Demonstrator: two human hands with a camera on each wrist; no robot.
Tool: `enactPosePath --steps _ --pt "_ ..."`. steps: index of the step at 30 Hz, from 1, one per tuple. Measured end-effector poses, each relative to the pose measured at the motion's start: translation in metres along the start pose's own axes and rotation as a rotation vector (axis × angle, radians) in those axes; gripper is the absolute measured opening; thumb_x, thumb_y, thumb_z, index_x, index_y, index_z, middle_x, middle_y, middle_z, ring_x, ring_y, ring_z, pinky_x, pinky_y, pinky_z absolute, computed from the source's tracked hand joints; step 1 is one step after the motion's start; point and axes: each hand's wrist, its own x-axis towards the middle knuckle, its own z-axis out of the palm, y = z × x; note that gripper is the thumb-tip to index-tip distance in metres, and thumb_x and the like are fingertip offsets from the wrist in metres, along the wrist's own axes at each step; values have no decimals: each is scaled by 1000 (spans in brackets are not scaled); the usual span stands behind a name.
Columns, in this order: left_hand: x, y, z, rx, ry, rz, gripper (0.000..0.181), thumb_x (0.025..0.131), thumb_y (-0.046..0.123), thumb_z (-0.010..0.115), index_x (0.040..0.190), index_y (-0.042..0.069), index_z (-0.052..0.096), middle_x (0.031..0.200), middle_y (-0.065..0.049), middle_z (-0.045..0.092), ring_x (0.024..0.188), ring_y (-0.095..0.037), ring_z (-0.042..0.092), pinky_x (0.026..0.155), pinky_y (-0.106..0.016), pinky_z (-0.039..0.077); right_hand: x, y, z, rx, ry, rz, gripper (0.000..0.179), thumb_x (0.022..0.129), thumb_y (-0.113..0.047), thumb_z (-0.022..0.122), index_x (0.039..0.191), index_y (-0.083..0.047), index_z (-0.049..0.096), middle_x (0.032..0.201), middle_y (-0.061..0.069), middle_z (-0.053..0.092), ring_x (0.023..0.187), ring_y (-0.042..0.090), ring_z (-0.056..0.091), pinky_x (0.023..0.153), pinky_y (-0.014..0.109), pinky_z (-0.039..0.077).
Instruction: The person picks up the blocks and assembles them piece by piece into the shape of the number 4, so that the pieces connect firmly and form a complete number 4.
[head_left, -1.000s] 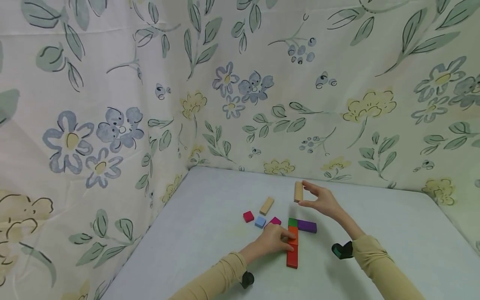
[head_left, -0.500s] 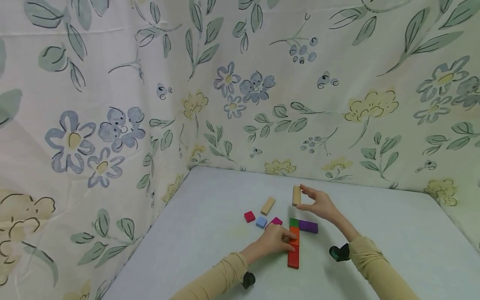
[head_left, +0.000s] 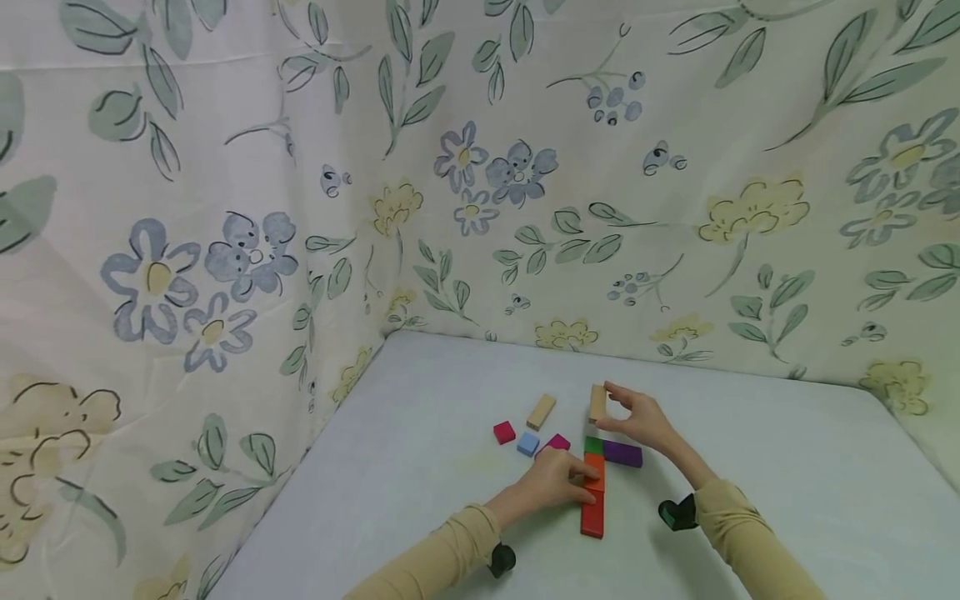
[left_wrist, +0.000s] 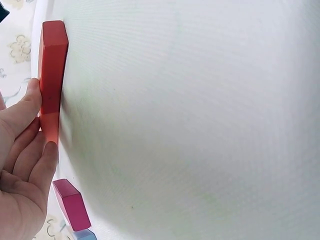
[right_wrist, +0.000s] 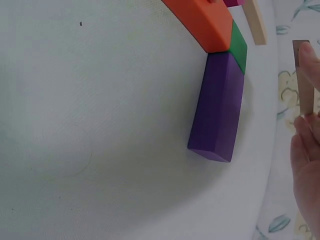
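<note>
My right hand point(head_left: 638, 419) holds a natural wooden block point(head_left: 597, 403) on end between thumb and fingers, raised behind the green block point(head_left: 593, 445). In the right wrist view the same wooden block point(right_wrist: 304, 80) shows at the right edge. My left hand point(head_left: 552, 481) grips the orange block point(head_left: 594, 472), its thumb beside the joint with the red block point(left_wrist: 53, 65). Red, orange and green blocks form a line on the table. A purple block point(right_wrist: 216, 107) extends right from the green one, touching it. The fingers partly cover the orange block.
Left of the line lie a loose wooden block point(head_left: 541, 412), a red-pink cube point(head_left: 504, 432), a light blue block point(head_left: 528, 443) and a magenta block point(left_wrist: 72, 205). A floral cloth point(head_left: 600, 183) hangs behind and left of the white table point(head_left: 390, 467).
My right hand has lowered the wooden block and brought it closer to the green block. My left hand stays at the orange block. The head view has shifted slightly.
</note>
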Motion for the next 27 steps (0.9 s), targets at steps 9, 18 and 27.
enactPosePath --steps 9,18,27 --pt "0 0 -1 4 0 11 30 77 22 79 104 12 75 98 2 75 66 -1 48 56 -8 32 -1 5 4 -21 -31 38 77 79 -26 77 138 8 42 132 31 51 118 48 52 93 55 46" --pt "0 0 -2 11 -7 -11 30 77 24 79 104 14 75 98 5 75 66 2 45 56 -8 32 0 8 9 -37 -44 60 78 78 -27 77 138 9 41 131 32 51 117 49 51 92 55 46" --pt "1 -3 0 16 0 -1 30 76 25 79 103 15 75 98 5 74 64 6 39 55 -8 29 2 12 14 -42 -64 60 78 77 -27 78 137 9 43 127 34 54 114 52 52 90 57 47"
